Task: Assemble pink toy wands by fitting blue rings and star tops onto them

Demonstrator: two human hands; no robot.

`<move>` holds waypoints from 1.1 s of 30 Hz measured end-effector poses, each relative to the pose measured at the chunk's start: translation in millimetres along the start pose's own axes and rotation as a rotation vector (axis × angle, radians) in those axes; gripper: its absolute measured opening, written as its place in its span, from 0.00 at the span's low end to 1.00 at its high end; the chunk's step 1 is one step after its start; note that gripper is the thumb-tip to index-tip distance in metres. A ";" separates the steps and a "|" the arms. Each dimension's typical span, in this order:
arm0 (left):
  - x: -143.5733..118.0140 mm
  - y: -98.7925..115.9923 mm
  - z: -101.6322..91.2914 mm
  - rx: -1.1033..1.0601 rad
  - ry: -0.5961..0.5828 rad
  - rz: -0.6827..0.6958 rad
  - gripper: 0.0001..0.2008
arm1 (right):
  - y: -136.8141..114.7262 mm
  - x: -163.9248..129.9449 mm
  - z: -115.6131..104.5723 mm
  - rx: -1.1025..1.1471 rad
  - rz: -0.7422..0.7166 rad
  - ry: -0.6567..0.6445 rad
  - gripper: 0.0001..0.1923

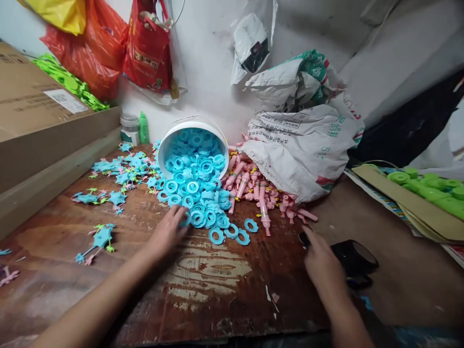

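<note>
My left hand (170, 229) is at the front left of a heap of blue scalloped rings (208, 195). Its bent fingers close on one blue ring (185, 218) at the edge of the heap; motion smears them slightly. The rings spill from a white bucket (164, 145) lying on its side. My right hand (321, 253) is low over the table, to the right and front of a pile of pink tubular parts (263, 198). A small dark object (303, 239) shows beside its fingers. Blur hides whether those fingers grip anything.
Blue, pink and green joined pieces (101, 237) lie at left beside a cardboard box (47, 130). A white woven sack (300, 145) slumps behind the pink parts. A black mug (357, 258) is right of my right hand. Green parts (431, 186) sit far right.
</note>
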State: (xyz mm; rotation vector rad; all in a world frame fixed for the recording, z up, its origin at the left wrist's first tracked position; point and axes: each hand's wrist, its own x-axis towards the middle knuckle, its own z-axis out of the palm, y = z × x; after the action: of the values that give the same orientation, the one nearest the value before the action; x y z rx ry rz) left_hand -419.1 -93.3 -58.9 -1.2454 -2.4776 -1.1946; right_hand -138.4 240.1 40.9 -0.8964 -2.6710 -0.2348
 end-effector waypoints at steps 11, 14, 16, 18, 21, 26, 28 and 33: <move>-62.3 8.9 -30.6 -0.743 0.073 -0.532 0.26 | -54.5 124.3 67.2 0.033 -0.143 -0.224 0.18; -66.4 9.5 -35.8 -1.267 0.205 -0.777 0.31 | -67.5 107.9 52.1 0.108 -0.082 -0.094 0.16; -66.9 9.9 -38.6 -1.466 0.293 -0.843 0.30 | -86.1 86.5 42.3 0.221 -0.064 -0.072 0.19; -64.8 11.2 -41.2 -1.569 0.355 -0.858 0.27 | -114.7 53.2 33.9 0.366 -0.108 -0.133 0.21; -59.8 19.1 -44.1 -1.652 0.346 -0.827 0.24 | -171.8 -12.8 25.1 0.621 -0.256 -0.282 0.26; -63.4 46.6 -37.5 -1.710 0.354 -0.760 0.22 | -252.0 -97.6 20.6 0.980 -0.334 -0.395 0.23; -71.2 55.2 -32.8 -1.664 0.416 -0.781 0.25 | -266.6 -109.1 21.8 0.952 -0.299 -0.420 0.23; -92.7 63.4 -36.9 -1.712 0.285 -0.740 0.33 | -278.3 -109.3 27.9 1.480 -0.064 -0.821 0.24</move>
State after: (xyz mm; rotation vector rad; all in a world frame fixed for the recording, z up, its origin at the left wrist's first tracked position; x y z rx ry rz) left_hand -321.0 -154.9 -35.3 0.0852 -1.2261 -3.5256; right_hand -232.4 -34.0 -38.1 -0.3476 -2.3657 2.1359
